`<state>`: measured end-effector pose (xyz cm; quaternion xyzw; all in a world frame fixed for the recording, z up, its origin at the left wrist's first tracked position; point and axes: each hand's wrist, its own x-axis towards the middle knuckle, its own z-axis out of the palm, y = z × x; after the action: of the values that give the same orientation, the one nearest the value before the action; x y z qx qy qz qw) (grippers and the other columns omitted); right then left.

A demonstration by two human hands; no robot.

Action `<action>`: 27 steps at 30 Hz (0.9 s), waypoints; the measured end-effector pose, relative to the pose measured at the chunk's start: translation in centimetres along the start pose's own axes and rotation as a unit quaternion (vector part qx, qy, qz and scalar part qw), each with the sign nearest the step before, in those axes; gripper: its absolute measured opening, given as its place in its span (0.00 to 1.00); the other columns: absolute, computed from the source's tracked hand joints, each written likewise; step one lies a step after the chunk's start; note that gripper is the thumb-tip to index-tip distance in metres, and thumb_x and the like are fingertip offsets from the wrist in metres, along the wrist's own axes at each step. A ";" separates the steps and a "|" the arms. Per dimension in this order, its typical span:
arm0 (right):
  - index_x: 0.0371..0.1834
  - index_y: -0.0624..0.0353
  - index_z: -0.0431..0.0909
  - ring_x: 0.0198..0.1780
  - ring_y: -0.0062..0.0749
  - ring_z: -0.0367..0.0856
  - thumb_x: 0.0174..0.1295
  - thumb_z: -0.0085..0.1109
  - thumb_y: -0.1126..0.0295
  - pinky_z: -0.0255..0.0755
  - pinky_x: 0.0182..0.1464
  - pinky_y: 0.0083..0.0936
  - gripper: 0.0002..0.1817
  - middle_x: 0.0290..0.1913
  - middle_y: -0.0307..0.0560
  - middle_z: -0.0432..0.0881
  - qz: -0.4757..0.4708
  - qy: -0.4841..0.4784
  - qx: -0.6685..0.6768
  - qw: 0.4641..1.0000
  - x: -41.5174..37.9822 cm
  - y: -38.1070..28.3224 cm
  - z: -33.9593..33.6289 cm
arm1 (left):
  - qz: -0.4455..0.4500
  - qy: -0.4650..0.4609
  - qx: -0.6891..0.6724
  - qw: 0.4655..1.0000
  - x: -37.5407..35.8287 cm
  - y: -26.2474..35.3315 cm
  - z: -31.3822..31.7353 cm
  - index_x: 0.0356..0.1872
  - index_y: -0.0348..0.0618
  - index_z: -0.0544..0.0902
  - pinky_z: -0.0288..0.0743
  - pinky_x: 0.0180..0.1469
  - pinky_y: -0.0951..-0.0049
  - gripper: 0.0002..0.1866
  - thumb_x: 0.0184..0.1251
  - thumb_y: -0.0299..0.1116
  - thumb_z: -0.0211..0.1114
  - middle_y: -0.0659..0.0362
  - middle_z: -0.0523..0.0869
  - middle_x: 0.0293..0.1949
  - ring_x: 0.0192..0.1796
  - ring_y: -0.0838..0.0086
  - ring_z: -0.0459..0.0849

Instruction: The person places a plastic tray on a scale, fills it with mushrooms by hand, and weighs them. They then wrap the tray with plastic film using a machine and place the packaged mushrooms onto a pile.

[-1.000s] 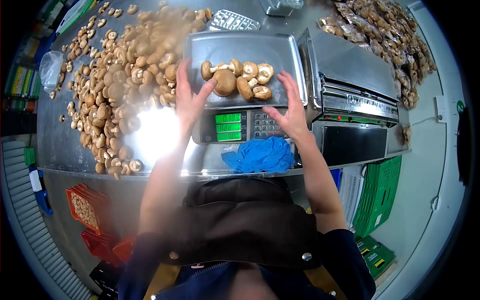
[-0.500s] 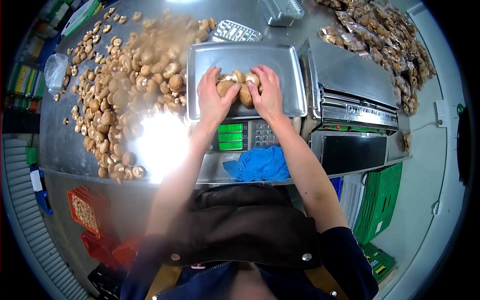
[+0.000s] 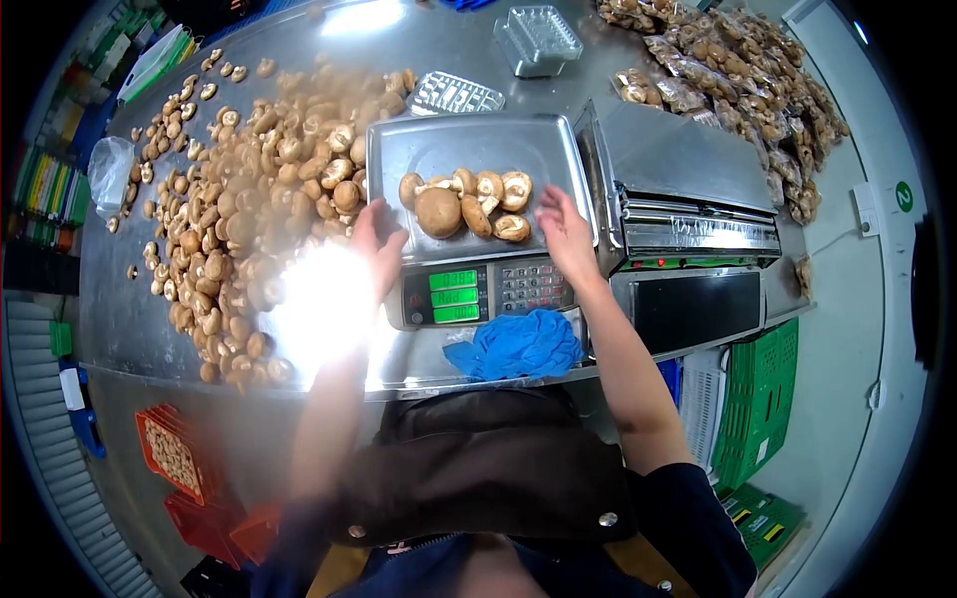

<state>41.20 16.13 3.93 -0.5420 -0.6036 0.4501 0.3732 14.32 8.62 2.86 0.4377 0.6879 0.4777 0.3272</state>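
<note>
From my end of the feed, I have the shiitake mushrooms [image 3: 439, 212] near the middle of the frame, a small cluster lying on the metal pan [image 3: 429, 145] of a weighing scale. One large cap sits dome-up at the lower left of the cluster; several others show their pale undersides and stems.

The left hand [image 3: 380, 254] is at the pan's lower left edge, fingers spread and thumb angled toward the mushrooms, apart from them. I can't tell whether it touches the pan. The right hand [image 3: 566, 234] is over the pan's right side, fingers spread and slightly curled, also clear of the cluster.

Just below the pan I see the green-lit display [image 3: 455, 297], its digits too blurred for me to trust, and beside it the keypad [image 3: 531, 287]. A crumpled blue bundle [image 3: 518, 344] lies below the keypad, near the table's front edge.

A broad heap of loose mushrooms [image 3: 214, 267] fills the left of the table, partly washed out by glare. Above the pan is a clear plastic tray [image 3: 457, 93], with stacked clear tubs [image 3: 538, 42] farther up. Right of the scale I have the wrapping machine [image 3: 688, 164], with bagged mushrooms [image 3: 743, 85] piled at upper right. Green crates [image 3: 758, 399] stand at lower right.
</note>
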 end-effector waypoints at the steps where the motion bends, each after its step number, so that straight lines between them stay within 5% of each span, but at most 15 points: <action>1: 0.64 0.64 0.65 0.50 0.33 0.81 0.65 0.54 0.70 0.73 0.53 0.26 0.25 0.49 0.53 0.80 0.011 -0.022 -0.009 1.000 0.1 1.3 -0.2 | -0.004 -0.024 0.038 0.999 0.3 -0.4 -0.3 0.61 0.32 0.69 0.77 0.48 0.73 0.28 0.55 0.20 0.58 0.52 0.83 0.45 0.44 0.73 0.82; 4: 0.61 0.65 0.69 0.40 0.30 0.83 0.64 0.51 0.73 0.75 0.44 0.23 0.21 0.45 0.51 0.82 0.042 -0.042 -0.017 0.998 0.9 2.1 0.1 | 0.020 -0.068 0.108 0.992 1.5 -1.4 0.2 0.61 0.31 0.69 0.79 0.42 0.74 0.29 0.53 0.17 0.57 0.53 0.82 0.45 0.39 0.73 0.83; 9: 0.56 0.67 0.74 0.29 0.27 0.81 0.65 0.48 0.73 0.75 0.33 0.25 0.18 0.33 0.48 0.83 0.074 -0.026 -0.034 0.996 2.2 1.9 0.6 | -0.024 -0.075 0.010 0.997 2.1 -0.6 0.7 0.60 0.33 0.70 0.76 0.25 0.78 0.33 0.46 0.11 0.57 0.59 0.76 0.36 0.28 0.75 0.80; 14: 0.59 0.69 0.72 0.28 0.18 0.75 0.65 0.50 0.74 0.73 0.30 0.18 0.19 0.31 0.40 0.79 0.101 -0.069 -0.009 0.992 0.6 -3.3 -1.8 | -0.072 -0.101 -0.090 0.988 -0.1 5.5 -0.3 0.61 0.29 0.69 0.76 0.27 0.79 0.34 0.44 0.10 0.56 0.57 0.76 0.40 0.31 0.76 0.80; 19: 0.62 0.68 0.69 0.32 0.17 0.75 0.66 0.50 0.75 0.73 0.34 0.18 0.20 0.35 0.39 0.77 0.020 -0.107 0.041 0.993 0.7 -4.8 -7.2 | -0.002 -0.064 -0.068 0.996 -1.3 8.1 1.8 0.62 0.28 0.69 0.77 0.27 0.78 0.36 0.42 0.13 0.56 0.55 0.77 0.40 0.31 0.76 0.80; 22: 0.57 0.69 0.72 0.29 0.26 0.78 0.63 0.52 0.76 0.73 0.35 0.25 0.19 0.30 0.46 0.81 -0.072 -0.088 0.030 0.993 1.9 -3.3 -12.3 | -0.007 -0.046 -0.083 0.995 -2.4 12.6 5.9 0.61 0.29 0.69 0.76 0.27 0.78 0.36 0.41 0.15 0.57 0.54 0.79 0.40 0.30 0.76 0.80; 24: 0.61 0.69 0.69 0.30 0.17 0.73 0.66 0.51 0.76 0.73 0.33 0.17 0.20 0.34 0.37 0.76 -0.081 -0.085 -0.009 0.993 2.6 -3.0 -17.0 | -0.003 -0.048 -0.073 0.996 -2.5 15.0 10.0 0.61 0.30 0.70 0.76 0.27 0.78 0.35 0.42 0.14 0.58 0.53 0.79 0.41 0.31 0.76 0.81; 27: 0.62 0.68 0.69 0.31 0.17 0.75 0.66 0.51 0.76 0.74 0.34 0.16 0.21 0.36 0.40 0.78 -0.021 -0.089 0.005 0.996 4.1 -1.4 -24.5 | 0.015 -0.089 -0.105 0.990 -2.0 17.5 17.2 0.61 0.31 0.70 0.75 0.27 0.78 0.35 0.43 0.12 0.56 0.52 0.78 0.42 0.31 0.75 0.81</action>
<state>63.17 23.62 12.84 -0.4851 -0.6434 0.4919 0.3299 35.18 15.96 13.81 0.4522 0.5950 0.5115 0.4242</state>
